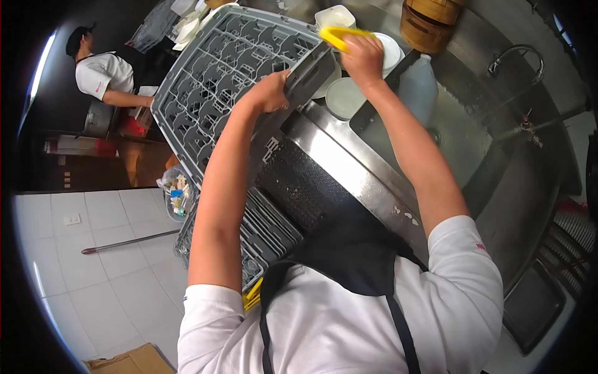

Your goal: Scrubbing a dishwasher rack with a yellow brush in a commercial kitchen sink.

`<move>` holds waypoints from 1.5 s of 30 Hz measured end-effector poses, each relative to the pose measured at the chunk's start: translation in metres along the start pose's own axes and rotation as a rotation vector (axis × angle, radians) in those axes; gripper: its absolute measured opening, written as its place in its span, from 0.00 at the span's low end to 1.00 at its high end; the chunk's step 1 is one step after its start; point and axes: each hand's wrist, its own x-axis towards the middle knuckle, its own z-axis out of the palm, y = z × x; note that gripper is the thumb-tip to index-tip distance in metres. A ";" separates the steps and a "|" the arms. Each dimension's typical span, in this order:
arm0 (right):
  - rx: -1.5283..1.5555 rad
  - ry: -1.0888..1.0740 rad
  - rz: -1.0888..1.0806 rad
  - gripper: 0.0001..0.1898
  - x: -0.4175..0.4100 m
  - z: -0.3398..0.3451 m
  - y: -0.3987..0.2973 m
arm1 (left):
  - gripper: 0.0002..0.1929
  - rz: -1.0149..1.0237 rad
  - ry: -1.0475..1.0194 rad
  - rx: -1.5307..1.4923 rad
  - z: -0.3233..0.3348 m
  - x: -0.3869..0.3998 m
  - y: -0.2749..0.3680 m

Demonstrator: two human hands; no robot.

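A large grey plastic dishwasher rack (pixel 219 70) with a grid of compartments stands tilted at the upper left of the view. My left hand (pixel 268 93) grips its rim on the side facing the sink. At the rack's upper right corner, my right hand (pixel 363 58) holds a yellow brush (pixel 343 36), which touches or nearly touches the rim. Which part of the brush bears on the rack cannot be told. Just below my right hand lie a round pale dish (pixel 345 98) and a stack of white plates (pixel 390 49); a squarish white bowl (pixel 335 17) is behind the brush.
A sink (pixel 462 126) of cloudy water with a large plastic bottle (pixel 419 89) lies right, bamboo steamers (pixel 427 25) behind it. A black textured mat (pixel 303 182) is below the steel edge. More grey racks (pixel 271 224) stand near my left arm. A co-worker (pixel 105 72) stands at upper left.
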 end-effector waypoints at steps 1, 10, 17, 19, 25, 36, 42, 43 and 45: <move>0.003 -0.011 -0.084 0.07 0.010 0.004 -0.016 | 0.35 0.014 0.008 0.053 0.005 0.000 0.000; -0.296 -0.551 -0.096 0.07 0.057 0.013 -0.091 | 0.46 0.188 0.656 0.310 0.025 -0.081 -0.001; -0.165 -0.337 -0.063 0.09 0.028 0.002 -0.064 | 0.44 -0.242 0.376 0.358 0.044 -0.175 -0.057; 0.106 -0.115 0.104 0.15 0.016 -0.014 -0.075 | 0.39 -0.276 0.321 0.326 0.036 -0.177 -0.040; 0.092 -0.448 0.902 0.23 -0.088 -0.069 -0.025 | 0.32 -0.241 0.252 0.147 0.033 -0.161 -0.048; 0.159 -0.370 0.842 0.18 -0.107 -0.076 -0.011 | 0.32 -0.274 0.240 0.115 0.017 -0.118 -0.010; 0.500 -0.436 -0.536 0.01 -0.014 -0.005 -0.105 | 0.26 -0.334 0.197 0.114 0.010 -0.098 0.002; 0.508 -0.332 -0.559 0.02 -0.008 0.013 -0.095 | 0.25 -0.334 0.168 0.123 0.005 -0.099 0.007; 0.322 -0.283 -0.391 0.02 0.009 0.021 -0.070 | 0.25 -0.316 0.198 0.141 0.008 -0.105 -0.001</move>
